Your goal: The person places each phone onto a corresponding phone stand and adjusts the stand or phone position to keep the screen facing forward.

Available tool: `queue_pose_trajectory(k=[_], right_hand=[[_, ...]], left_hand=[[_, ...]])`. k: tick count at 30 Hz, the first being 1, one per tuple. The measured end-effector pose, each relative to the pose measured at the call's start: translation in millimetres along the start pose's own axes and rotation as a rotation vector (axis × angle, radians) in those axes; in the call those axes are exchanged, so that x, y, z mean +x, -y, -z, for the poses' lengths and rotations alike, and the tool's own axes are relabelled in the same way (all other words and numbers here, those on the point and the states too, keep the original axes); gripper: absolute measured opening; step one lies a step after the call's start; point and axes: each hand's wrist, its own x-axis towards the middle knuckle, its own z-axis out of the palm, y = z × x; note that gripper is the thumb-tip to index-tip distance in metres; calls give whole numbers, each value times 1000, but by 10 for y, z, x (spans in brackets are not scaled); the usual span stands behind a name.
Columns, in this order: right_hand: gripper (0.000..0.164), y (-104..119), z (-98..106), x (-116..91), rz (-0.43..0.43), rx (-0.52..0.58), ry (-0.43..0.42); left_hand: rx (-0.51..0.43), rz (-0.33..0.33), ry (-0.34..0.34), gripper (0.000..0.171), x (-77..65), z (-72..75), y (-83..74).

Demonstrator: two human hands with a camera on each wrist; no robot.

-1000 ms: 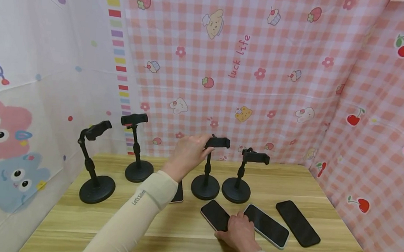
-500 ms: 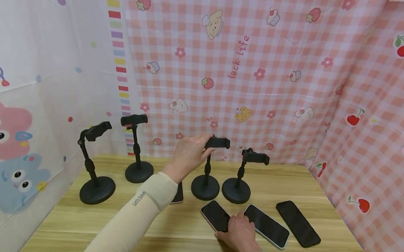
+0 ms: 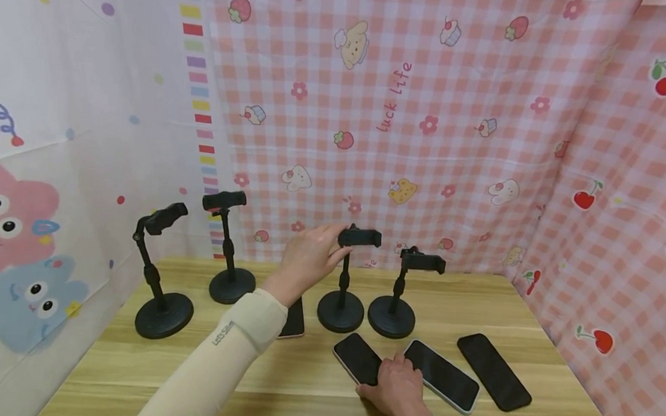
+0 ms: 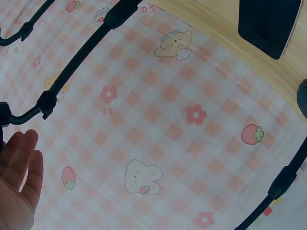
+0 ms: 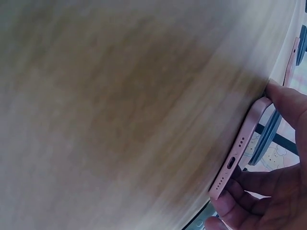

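Phone [image 3: 357, 359], black glass with pink rim, near black round-based stand [image 3: 344, 281]: probably light, slick. Right grip [image 3: 400, 387] pinches long sides, smart; left grip [image 3: 309, 258] pinches stand's clamp [image 3: 362, 238].

Smooth phone screens [image 3: 443, 377], matt plastic stands [image 3: 392, 317], wood-grain table [image 3: 296, 399], cloth backdrop [image 3: 470, 76]

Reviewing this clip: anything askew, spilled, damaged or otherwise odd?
Nothing looks spilled or damaged. Mildly askew: the leftmost stand's clamp slants up to the right in the head view, while the third stand's clamp, at the left hand, sits nearly level. The right hand partly covers one phone, so I can't check all of it.
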Motion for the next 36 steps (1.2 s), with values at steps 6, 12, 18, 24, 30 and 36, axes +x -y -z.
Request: queue_pose_trajectory(k=[6, 12, 18, 24, 30, 36], right_hand=[[70, -2, -13, 3, -3, -13, -2], [70, 1, -17, -7, -3, -26, -4], [70, 9, -12, -3, -3, -29, -16], [70, 17, 2, 11, -10, -43, -10], [71, 17, 7, 16, -16, -55, 23], [73, 28, 31, -4, -10, -40, 37]], left_hand=[[-36, -13, -23, 43, -27, -1, 7], [-69, -1, -39, 45, -55, 9, 9], [-91, 14, -19, 42, -70, 36, 7], [-147, 34, 20, 38, -74, 74, -5], [-173, 49, 41, 38, -82, 80, -10], [-187, 63, 51, 38, -66, 79, -9]])
